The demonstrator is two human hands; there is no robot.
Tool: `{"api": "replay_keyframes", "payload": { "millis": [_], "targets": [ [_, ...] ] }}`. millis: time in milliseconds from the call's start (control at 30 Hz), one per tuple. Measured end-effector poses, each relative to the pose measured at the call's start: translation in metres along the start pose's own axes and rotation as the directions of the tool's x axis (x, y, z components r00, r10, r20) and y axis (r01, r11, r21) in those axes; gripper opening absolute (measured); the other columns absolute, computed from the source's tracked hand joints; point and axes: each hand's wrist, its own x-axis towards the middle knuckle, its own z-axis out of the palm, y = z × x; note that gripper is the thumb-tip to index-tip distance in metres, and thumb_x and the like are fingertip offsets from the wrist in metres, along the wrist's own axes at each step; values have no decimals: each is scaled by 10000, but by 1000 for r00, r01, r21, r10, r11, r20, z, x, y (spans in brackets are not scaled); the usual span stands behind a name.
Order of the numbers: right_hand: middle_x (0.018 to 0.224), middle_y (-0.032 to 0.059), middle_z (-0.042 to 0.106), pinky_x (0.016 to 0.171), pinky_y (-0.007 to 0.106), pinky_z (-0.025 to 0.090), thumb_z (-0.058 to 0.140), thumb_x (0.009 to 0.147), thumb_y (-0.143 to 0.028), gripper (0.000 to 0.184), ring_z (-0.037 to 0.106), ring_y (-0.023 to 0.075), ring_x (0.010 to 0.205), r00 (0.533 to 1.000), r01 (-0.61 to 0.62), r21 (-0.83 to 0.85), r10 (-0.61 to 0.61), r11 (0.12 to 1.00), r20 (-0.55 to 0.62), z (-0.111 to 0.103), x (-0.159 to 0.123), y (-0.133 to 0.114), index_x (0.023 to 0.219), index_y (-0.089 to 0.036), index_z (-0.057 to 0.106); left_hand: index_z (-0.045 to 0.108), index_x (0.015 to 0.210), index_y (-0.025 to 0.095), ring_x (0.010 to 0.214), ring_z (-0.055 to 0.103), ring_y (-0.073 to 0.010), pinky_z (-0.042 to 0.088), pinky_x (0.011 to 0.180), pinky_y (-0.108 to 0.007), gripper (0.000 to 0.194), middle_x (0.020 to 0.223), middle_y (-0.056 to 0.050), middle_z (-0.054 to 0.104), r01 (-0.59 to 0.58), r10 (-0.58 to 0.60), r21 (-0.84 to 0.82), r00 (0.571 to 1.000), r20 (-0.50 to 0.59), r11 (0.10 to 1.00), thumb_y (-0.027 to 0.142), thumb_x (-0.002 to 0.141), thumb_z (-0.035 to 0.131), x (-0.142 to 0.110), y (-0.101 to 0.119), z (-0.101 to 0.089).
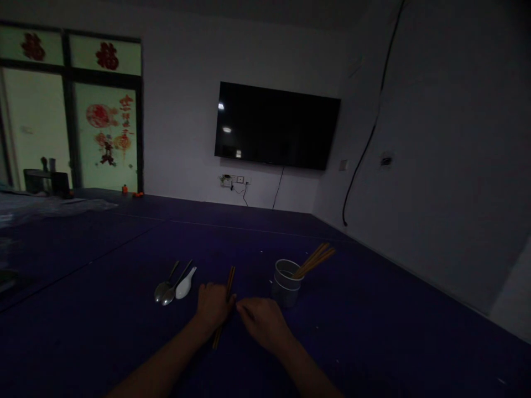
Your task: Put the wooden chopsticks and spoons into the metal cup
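My left hand is closed around a pair of wooden chopsticks low over the purple surface. Their ends show above and below the hand; the middle is hidden. Just to its right, my right hand has its fingers curled, the tips close to the left thumb; what they hold, if anything, does not show. Beyond the right hand stands a grey cup with several chopsticks leaning out to the right. Left of my left hand lie two metal spoons and a white soup spoon, side by side.
Clear plastic sheeting lies at the far left. Small orange objects sit near the glass door. A television hangs on the back wall, and a black cable runs down the right wall.
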Motion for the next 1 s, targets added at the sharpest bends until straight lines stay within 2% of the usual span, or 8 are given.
{"api": "replay_keyframes", "payload": {
  "millis": [333, 600, 767, 1000],
  "targets": [
    [819, 18, 704, 637, 208, 366, 355, 927, -267, 300, 646, 142, 766, 999, -2, -18, 3, 1000, 43, 3, 1, 0, 826, -220, 633, 686, 893, 123, 946, 613, -306, 396, 829, -433, 428, 887, -167, 695, -21, 20, 53, 999, 25, 998, 357, 885, 327, 3, -1, 2],
    [796, 16, 707, 643, 212, 386, 372, 916, -244, 295, 652, 147, 749, 999, 28, 14, -28, 1000, -29, 0, -1, -3, 804, -229, 645, 691, 899, 125, 930, 628, -282, 413, 819, -399, 385, 891, -166, 699, -21, 20, 42, 999, 30, 999, 304, 879, 351, 3, -2, -1],
    [784, 11, 707, 631, 207, 388, 389, 907, -245, 284, 648, 141, 736, 999, 29, 32, -28, 999, -34, 1, -1, -2, 790, -236, 647, 692, 879, 110, 904, 640, -283, 424, 793, -393, 396, 896, -167, 697, -30, 28, 31, 997, 65, 999, 253, 873, 323, 5, -3, -5],
    [763, 16, 704, 603, 214, 378, 377, 913, -258, 302, 648, 147, 710, 999, 31, -13, -31, 999, -39, 3, 0, -1, 767, -226, 640, 687, 882, 131, 908, 641, -265, 434, 787, -364, 342, 939, -154, 694, -27, 24, 31, 995, 94, 999, 264, 847, 375, 5, -4, -10]
  ]
}}
